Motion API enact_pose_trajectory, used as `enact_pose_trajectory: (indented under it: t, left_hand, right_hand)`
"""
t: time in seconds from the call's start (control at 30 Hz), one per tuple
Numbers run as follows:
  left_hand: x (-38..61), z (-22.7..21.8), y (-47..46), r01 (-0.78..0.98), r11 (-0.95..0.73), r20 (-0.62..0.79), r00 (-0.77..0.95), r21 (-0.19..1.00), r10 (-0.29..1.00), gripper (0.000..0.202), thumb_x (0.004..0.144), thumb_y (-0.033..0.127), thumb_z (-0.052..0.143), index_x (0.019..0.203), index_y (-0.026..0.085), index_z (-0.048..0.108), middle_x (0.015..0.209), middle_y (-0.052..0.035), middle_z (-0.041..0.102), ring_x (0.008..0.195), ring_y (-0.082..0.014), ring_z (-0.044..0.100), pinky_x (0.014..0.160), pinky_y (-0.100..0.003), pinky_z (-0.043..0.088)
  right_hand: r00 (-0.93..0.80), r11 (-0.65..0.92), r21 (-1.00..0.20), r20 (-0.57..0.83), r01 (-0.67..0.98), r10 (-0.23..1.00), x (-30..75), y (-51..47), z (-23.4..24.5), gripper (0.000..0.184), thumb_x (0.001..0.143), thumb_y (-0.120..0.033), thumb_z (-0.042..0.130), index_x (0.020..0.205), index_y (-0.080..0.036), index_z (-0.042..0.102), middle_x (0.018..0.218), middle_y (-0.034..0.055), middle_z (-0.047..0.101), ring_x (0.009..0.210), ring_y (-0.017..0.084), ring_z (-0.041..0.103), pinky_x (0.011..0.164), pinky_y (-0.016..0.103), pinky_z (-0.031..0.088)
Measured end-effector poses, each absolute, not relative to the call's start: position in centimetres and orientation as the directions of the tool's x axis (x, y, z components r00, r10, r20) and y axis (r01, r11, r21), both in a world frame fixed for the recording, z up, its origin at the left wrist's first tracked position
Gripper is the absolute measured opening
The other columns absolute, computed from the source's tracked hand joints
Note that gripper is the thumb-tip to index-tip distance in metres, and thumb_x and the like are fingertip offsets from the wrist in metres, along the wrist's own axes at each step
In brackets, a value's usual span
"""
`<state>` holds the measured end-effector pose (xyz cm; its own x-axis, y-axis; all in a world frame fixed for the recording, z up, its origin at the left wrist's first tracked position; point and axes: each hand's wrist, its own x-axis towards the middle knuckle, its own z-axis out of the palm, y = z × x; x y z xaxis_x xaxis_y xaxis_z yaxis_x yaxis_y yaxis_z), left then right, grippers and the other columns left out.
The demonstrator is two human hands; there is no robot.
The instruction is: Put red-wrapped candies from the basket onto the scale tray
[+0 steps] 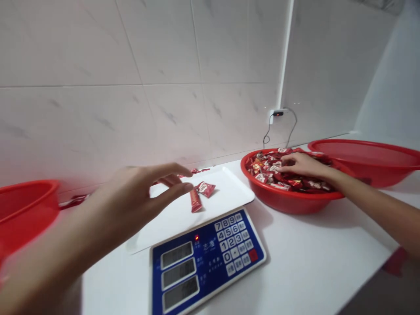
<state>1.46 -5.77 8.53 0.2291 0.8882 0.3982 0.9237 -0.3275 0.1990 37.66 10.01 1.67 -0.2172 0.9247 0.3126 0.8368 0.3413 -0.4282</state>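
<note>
Showing a red tub [29, 214] at far left. Holding left hand [141, 188] spread near two wrapped sweets [196, 202] on a white tray [228, 188], mid-frame (blue keypad [233, 241] just below). At right of centre, resting right hand [303, 165] on piled sweets [262, 168] in a red basin [285, 202]; cannot tell whether pinching any.
</note>
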Motion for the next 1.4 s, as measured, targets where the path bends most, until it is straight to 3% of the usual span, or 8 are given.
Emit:
enact_pose_trajectory:
  t: [0.17,0.37,0.57,0.7,0.9,1.1,1.23,1.4]
  left_hand:
    - [1.5,8.3,-5.5,0.935,-0.283,0.43,0.17,0.214,0.887,0.044,0.081,0.066,0.049,0.097,0.033,0.072,0.086,0.0011,0.077,0.064,-0.0229,0.066,0.058,-0.029,0.045]
    - [1.7,8.8,-5.8,0.942,-0.248,0.417,0.135,0.228,0.899,0.042,0.081,0.067,0.051,0.096,0.034,0.072,0.089,0.0027,0.076,0.071,-0.0226,0.067,0.062,-0.03,0.046]
    - [4.0,7.0,-4.5,0.813,-0.383,0.552,0.092,0.438,0.829,0.045,0.082,0.058,0.059,0.113,0.026,0.066,0.102,-0.0041,0.074,0.094,-0.0233,0.068,0.076,-0.032,0.055]
    - [4.6,6.2,-3.7,0.792,-0.404,0.507,0.14,0.458,0.85,0.024,0.087,0.04,0.057,0.098,0.021,0.067,0.088,-0.0043,0.074,0.083,-0.0215,0.07,0.072,-0.032,0.055]
    - [0.8,7.6,-3.6,0.922,-0.175,0.532,-0.039,0.345,0.846,0.025,0.085,0.042,0.051,0.083,0.022,0.065,0.078,-0.0052,0.073,0.071,-0.0236,0.068,0.059,-0.033,0.047]
    - [-1.1,5.0,-0.9,0.964,-0.061,0.101,0.036,0.259,0.994,0.033,0.082,0.047,0.054,0.064,0.023,0.069,0.067,-0.0039,0.073,0.065,-0.0224,0.068,0.054,-0.028,0.045]
    - [-0.8,4.8,-0.9,0.975,-0.023,0.241,-0.031,0.221,0.97,0.031,0.081,0.048,0.06,0.085,0.021,0.073,0.089,-0.0111,0.075,0.083,-0.0299,0.068,0.064,-0.034,0.048]
    - [2.9,6.0,-2.9,0.658,-0.391,0.349,0.203,0.644,0.915,0.036,0.088,0.05,0.057,0.112,0.024,0.066,0.102,-0.0068,0.072,0.091,-0.0221,0.068,0.068,-0.029,0.053]
  right_hand:
    - [-0.118,0.231,-0.601,0.222,0.765,0.968,37.7,10.3,2.1,0.022,0.079,-0.035,0.067,0.091,-0.016,0.069,0.099,0.0097,0.072,0.096,0.026,0.066,0.086,0.037,0.049]
    - [0.047,0.255,-0.803,0.331,0.538,0.942,36.2,10.0,3.5,0.016,0.08,-0.028,0.068,0.088,-0.014,0.068,0.087,0.0093,0.073,0.082,0.022,0.068,0.081,0.036,0.052]
    - [-0.33,0.509,-0.835,0.43,0.208,0.84,28.0,6.3,5.0,0.01,0.079,-0.025,0.072,0.084,-0.017,0.07,0.088,0.0058,0.074,0.084,0.019,0.069,0.082,0.032,0.054]
    - [-0.543,0.489,-0.872,0.4,0.022,0.738,22.1,4.3,5.0,0.012,0.082,-0.02,0.068,0.092,-0.014,0.071,0.085,0.005,0.074,0.079,0.016,0.069,0.072,0.027,0.055]
    - [-0.541,0.461,-0.881,0.336,0.11,0.771,19.9,5.4,4.2,0.017,0.081,-0.017,0.07,0.097,-0.012,0.072,0.086,0.0076,0.075,0.076,0.015,0.069,0.071,0.027,0.055]
    - [-0.349,0.467,-0.872,0.395,0.148,0.85,23.3,5.4,4.2,0.016,0.082,-0.019,0.067,0.096,-0.017,0.074,0.09,0.0063,0.075,0.081,0.018,0.07,0.078,0.032,0.057]
    - [-0.25,0.451,-0.89,0.422,0.069,0.871,25.2,5.0,4.1,0.013,0.078,-0.023,0.073,0.09,-0.02,0.072,0.084,0.0045,0.074,0.079,0.018,0.07,0.08,0.033,0.057]
    - [-0.257,0.524,-0.851,0.514,-0.033,0.819,23.7,2.3,4.2,0.026,0.073,-0.032,0.079,0.093,-0.019,0.067,0.084,0.0047,0.072,0.076,0.019,0.069,0.071,0.034,0.058]
